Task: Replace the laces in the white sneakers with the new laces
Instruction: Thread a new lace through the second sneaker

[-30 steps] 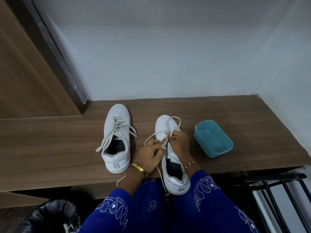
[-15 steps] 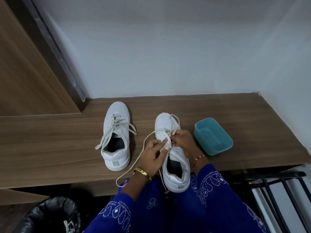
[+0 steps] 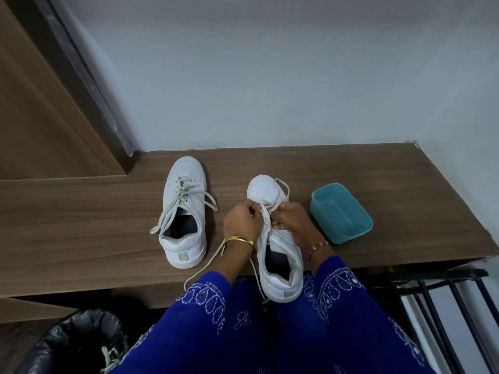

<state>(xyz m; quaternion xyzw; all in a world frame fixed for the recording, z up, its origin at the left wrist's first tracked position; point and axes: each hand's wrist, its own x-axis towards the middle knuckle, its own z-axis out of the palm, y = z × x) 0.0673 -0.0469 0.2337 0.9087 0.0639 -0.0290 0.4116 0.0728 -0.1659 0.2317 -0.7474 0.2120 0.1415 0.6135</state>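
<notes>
Two white sneakers stand on the wooden counter (image 3: 81,211). The left sneaker (image 3: 185,211) stands alone with its greyish lace loose and untied. The right sneaker (image 3: 278,255) hangs its heel over the counter's front edge. My left hand (image 3: 243,220) and my right hand (image 3: 291,220) meet over its front eyelets, each pinching part of the white lace (image 3: 280,193). A loop of that lace lies over the toe. One long end trails down past my left wrist and off the counter edge.
A teal plastic tub (image 3: 341,214) sits just right of my right hand. A bin with a black liner (image 3: 78,344) stands below at the lower left. A black metal rack (image 3: 445,306) is at the lower right. The wall closes the back.
My left hand moved up and left along the shoe, drawing the lace; the long trailing end now hangs lower past my wrist. My right hand stayed at the eyelets.
</notes>
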